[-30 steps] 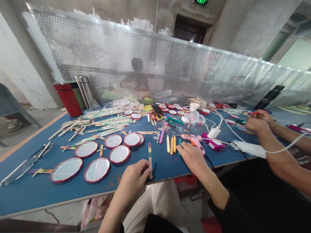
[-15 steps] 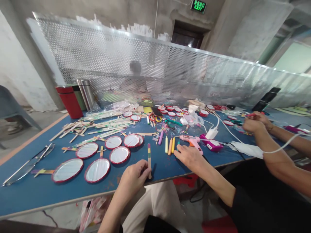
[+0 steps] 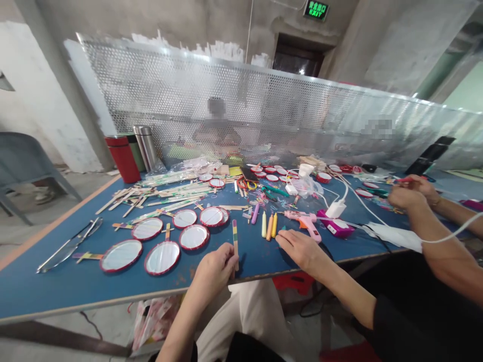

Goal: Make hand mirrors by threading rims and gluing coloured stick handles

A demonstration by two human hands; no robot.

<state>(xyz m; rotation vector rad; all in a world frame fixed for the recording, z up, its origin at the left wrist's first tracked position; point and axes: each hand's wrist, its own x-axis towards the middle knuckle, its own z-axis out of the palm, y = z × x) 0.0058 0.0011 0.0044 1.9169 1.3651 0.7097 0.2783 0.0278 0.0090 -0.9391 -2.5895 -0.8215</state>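
My left hand [image 3: 214,266] is closed at the table's front edge. It pinches a wooden craft stick [image 3: 235,236] upright, painted in purple, yellow and green bands. My right hand [image 3: 302,246] rests on the table with bent fingers around a teal marker pen [image 3: 284,228]; only its tip shows above the fingers. Left of these fingers lie a pale yellow marker [image 3: 264,224], an orange marker [image 3: 269,228] and a yellow marker [image 3: 274,224]. A purple marker [image 3: 255,213] lies farther back. Just behind my right hand sits a pink glue gun [image 3: 304,218].
Several round red-rimmed white discs with stick handles [image 3: 162,258] cover the left side. Loose craft sticks [image 3: 124,198], glasses [image 3: 70,246] and a red flask [image 3: 124,158] lie or stand beyond. A purple box [image 3: 335,226] and white cables are at right, near another person's hands [image 3: 411,193].
The whole view has shifted slightly, so things appear a little farther right. Both hands keep nearly the same places, the left still on the craft stick; less of the teal marker shows.
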